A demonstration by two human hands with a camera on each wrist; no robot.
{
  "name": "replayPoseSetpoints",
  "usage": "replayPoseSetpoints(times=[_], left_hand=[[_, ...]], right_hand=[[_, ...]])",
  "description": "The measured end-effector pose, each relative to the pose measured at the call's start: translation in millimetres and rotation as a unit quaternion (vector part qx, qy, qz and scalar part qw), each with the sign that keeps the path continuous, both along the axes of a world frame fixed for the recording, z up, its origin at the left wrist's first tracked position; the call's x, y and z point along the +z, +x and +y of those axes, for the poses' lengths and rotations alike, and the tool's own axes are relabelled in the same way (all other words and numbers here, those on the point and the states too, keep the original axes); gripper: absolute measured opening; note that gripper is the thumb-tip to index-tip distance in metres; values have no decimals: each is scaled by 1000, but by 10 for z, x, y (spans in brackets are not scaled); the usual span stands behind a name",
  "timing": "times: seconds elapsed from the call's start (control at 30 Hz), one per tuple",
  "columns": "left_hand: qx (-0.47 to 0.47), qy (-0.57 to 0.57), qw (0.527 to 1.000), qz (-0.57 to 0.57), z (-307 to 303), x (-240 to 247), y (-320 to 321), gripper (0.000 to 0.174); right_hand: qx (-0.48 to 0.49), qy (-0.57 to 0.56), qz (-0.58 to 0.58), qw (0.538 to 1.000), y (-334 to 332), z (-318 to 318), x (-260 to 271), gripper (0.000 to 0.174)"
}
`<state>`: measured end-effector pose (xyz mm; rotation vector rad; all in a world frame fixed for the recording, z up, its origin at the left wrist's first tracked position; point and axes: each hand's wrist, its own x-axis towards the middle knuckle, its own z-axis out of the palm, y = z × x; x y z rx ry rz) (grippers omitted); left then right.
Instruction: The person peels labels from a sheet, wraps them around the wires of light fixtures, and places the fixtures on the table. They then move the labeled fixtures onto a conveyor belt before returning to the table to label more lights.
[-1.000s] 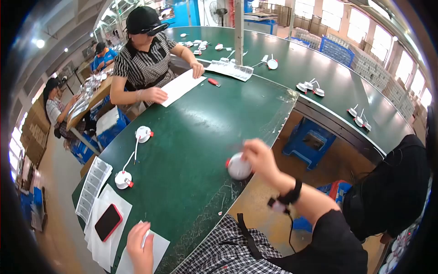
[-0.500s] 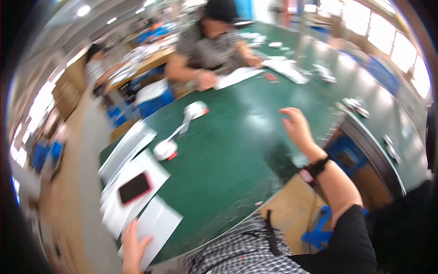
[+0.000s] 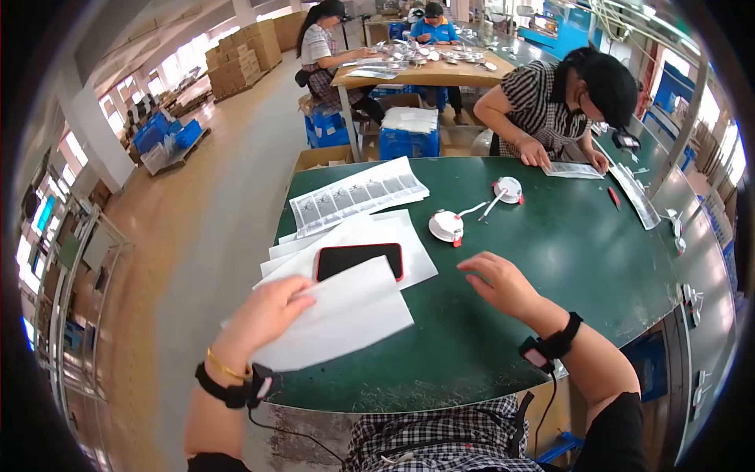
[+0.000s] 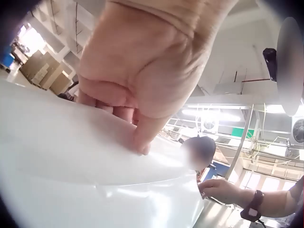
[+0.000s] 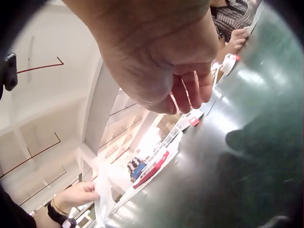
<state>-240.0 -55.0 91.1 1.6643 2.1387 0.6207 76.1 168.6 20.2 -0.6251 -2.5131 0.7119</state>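
Note:
My left hand (image 3: 271,311) pinches a white sheet of paper (image 3: 354,315) by its edge, the thumb on the near face and the fingers behind. The sheet is raised and overlaps a red-edged phone (image 3: 381,256) in the head view. In the left wrist view the sheet (image 4: 95,156) looks glossy and lightly creased. My right hand (image 3: 507,287) hovers over the green table with loosely bent fingers and nothing in them. Beyond it lie two round white downlights (image 3: 447,226) with red clips, joined to short white leads.
More white sheets (image 3: 417,263) lie under the phone, beside printed label sheets (image 3: 358,197). Across the green table (image 3: 566,259), another person (image 3: 554,102) handles a printed sheet, with a red cutter (image 3: 614,198) nearby. A conveyor (image 3: 708,315) with lamps runs along the right.
The head view has swung left. My right hand has left a round downlight at the table's right edge and moved towards the papers. My left hand has lifted the white sheet off the table.

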Motion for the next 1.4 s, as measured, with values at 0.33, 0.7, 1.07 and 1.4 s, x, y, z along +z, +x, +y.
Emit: replayPoseSetpoints(times=[0.33, 0.7, 1.07, 1.4], left_hand=[[-249, -94, 964, 7, 1035, -30, -480, 27], [-224, 132, 962, 84, 1547, -607, -625, 31], [-183, 83, 979, 28, 1098, -356, -750, 23], [-118, 158, 980, -12, 659, -223, -575, 22]], right_hand=[[-25, 32, -128, 991, -1479, 1001, 112, 26], [-6, 213, -162, 964, -2735, 1886, -35, 48], [79, 242, -251, 934, -2882, 2190, 23, 18], [42, 373, -190, 907, -2364, 1881, 434, 13]])
